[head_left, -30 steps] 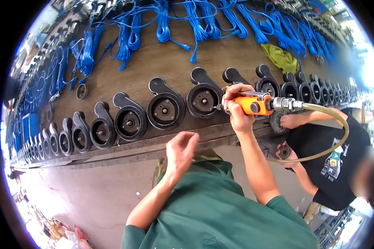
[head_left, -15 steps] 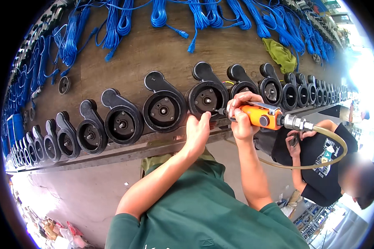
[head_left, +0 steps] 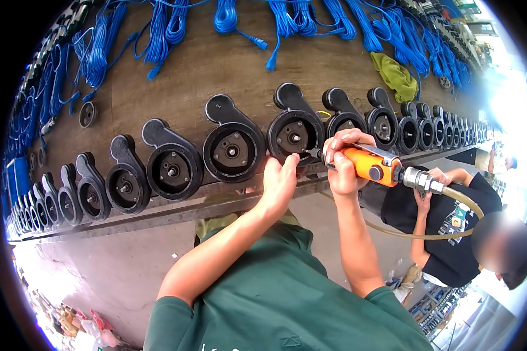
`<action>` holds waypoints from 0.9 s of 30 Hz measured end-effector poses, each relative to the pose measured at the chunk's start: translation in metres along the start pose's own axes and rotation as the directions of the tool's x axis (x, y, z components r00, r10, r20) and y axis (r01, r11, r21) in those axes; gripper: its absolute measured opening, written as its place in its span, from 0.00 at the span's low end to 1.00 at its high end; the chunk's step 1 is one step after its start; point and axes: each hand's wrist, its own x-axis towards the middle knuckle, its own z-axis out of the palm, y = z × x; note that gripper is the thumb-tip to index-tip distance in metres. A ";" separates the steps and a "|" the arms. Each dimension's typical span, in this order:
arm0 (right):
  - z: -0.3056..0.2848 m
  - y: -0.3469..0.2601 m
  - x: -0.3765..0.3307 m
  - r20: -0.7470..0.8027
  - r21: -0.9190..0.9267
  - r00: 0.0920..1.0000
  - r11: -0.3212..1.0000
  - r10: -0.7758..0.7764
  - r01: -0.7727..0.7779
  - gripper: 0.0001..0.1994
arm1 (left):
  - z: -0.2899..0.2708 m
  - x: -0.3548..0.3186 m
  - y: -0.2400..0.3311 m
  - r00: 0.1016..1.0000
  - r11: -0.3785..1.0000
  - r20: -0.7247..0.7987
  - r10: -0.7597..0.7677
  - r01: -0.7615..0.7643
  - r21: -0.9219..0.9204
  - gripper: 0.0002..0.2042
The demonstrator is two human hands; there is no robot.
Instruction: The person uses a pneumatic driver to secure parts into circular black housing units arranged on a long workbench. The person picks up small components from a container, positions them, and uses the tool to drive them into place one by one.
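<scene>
My right hand (head_left: 346, 164) is closed round an orange pneumatic screwdriver (head_left: 369, 165), whose hose fitting points to the right. The dark tip (head_left: 314, 153) of the tool reaches left to the lower right rim of a black round housing (head_left: 273, 136) with a rounded arm on top. My left hand (head_left: 280, 182) grips that housing's lower edge, thumb at the inner rim near the tip; its other fingers are partly hidden. Inside the housing sits a dark plate with a pale central shaft (head_left: 296, 138). Whether the tip touches a screw is too small to tell.
Similar black housings (head_left: 233, 152) stand in a long row along the bench's front edge. Bundled blue cables (head_left: 225, 16) lie at the back, with a green cloth (head_left: 394, 76) at right. A tan air hose (head_left: 416, 236) loops right, near a co-worker in black (head_left: 451, 234).
The screwdriver has shifted slightly right, its tip now a bit farther from my left thumb. Both hands keep their holds. The co-worker's hands have moved up, closer to the hose fitting in the picture.
</scene>
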 end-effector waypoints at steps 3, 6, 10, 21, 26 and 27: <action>0.003 -0.001 0.001 0.108 -0.117 0.992 0.990 -0.060 0.073 0.13 | 0.000 -0.004 0.011 0.999 0.998 0.001 -0.043 0.043 0.056 0.20; 0.001 -0.004 0.002 0.266 -0.280 0.961 0.949 -0.071 0.147 0.11 | 0.000 -0.012 0.022 0.998 0.985 -0.034 -0.061 0.066 0.161 0.21; 0.009 0.002 -0.004 0.219 -0.385 0.969 0.902 -0.116 0.195 0.14 | -0.002 -0.001 0.000 1.000 0.997 0.011 0.003 -0.004 0.071 0.21; -0.014 0.001 0.029 0.496 -0.108 0.866 0.994 0.061 -0.008 0.10 | 0.005 0.004 -0.015 0.996 0.999 -0.083 -0.025 0.021 -0.044 0.18; 0.015 -0.004 0.002 0.028 -0.128 0.994 0.986 0.107 -0.102 0.15 | 0.005 0.020 -0.044 0.983 0.978 -0.082 0.164 -0.173 -0.119 0.16; 0.019 -0.004 0.001 0.017 -0.117 0.996 0.989 0.090 -0.087 0.15 | 0.003 0.025 -0.052 0.974 0.971 -0.082 0.213 -0.220 -0.095 0.16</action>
